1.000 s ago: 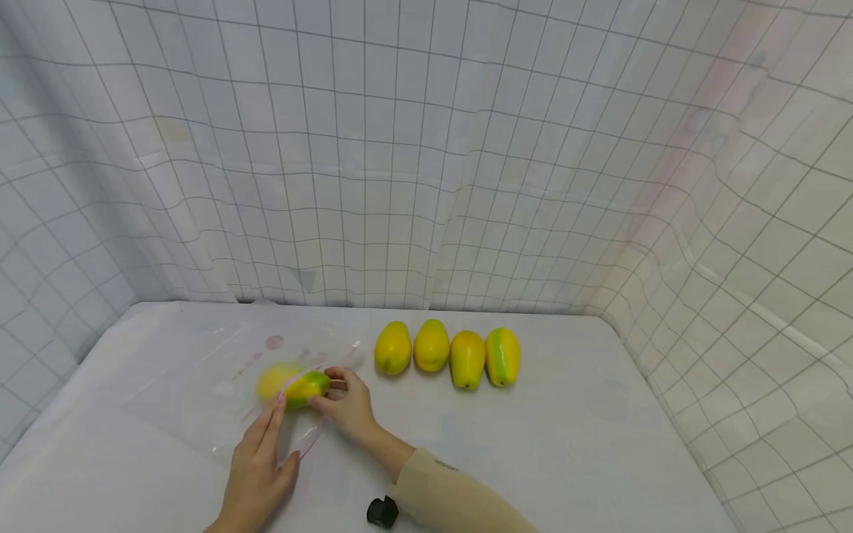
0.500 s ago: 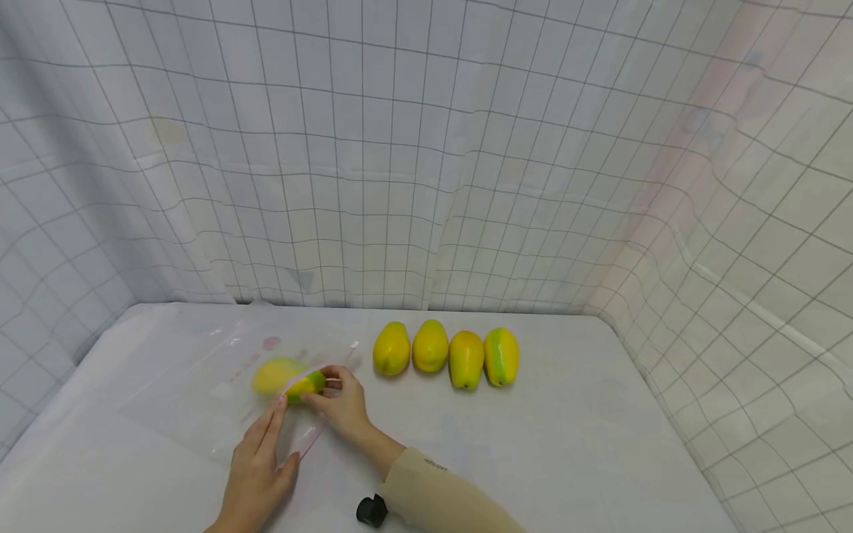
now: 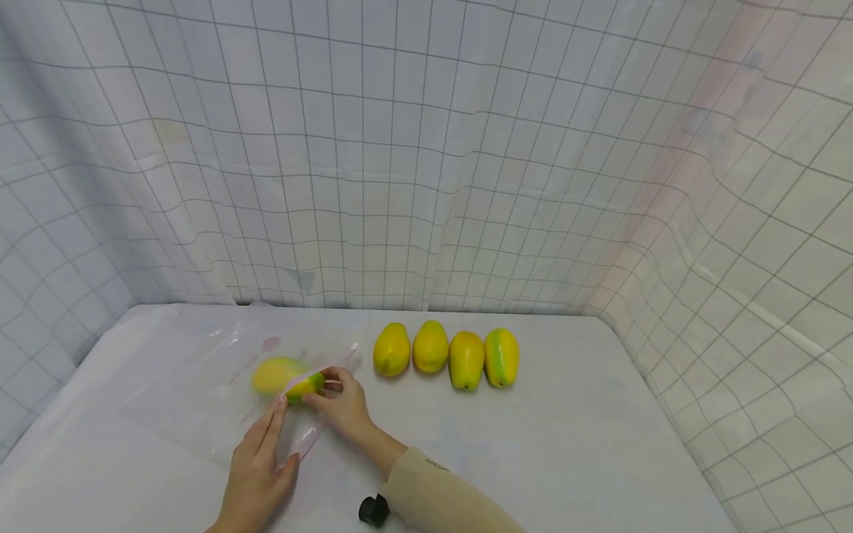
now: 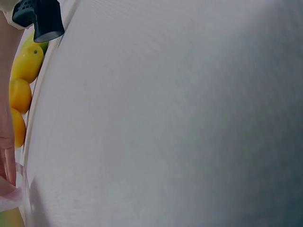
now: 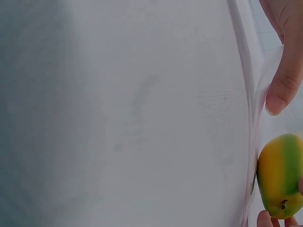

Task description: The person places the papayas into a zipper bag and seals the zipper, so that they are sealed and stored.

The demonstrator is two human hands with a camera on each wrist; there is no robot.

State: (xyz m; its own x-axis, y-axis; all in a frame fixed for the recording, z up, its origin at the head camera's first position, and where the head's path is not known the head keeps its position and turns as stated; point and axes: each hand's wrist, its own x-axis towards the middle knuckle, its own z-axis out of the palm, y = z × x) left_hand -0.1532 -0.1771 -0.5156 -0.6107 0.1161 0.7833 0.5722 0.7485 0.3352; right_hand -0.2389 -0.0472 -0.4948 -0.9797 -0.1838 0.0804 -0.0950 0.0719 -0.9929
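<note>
On the white table (image 3: pixel 566 444) lies a clear plastic zip bag (image 3: pixel 200 400), flat, its mouth facing the person's hands. A yellow-green mango (image 3: pixel 286 378) sits half inside that mouth, its yellow end blurred behind the film and its green end poking out. The right hand (image 3: pixel 343 403) reaches in from the lower right in a beige sleeve (image 3: pixel 440 500), thumb and fingertips pinching the mango's green end at the opening. The left hand (image 3: pixel 256 470) comes up from the bottom edge, its fingers straight and close together, tips pressing on the bag's lip just beside the fruit; the right wrist view shows a fingertip (image 5: pixel 281 90) against the film there. Well apart to the right, four mangoes (image 3: pixel 445 357) stand in a touching row.
</note>
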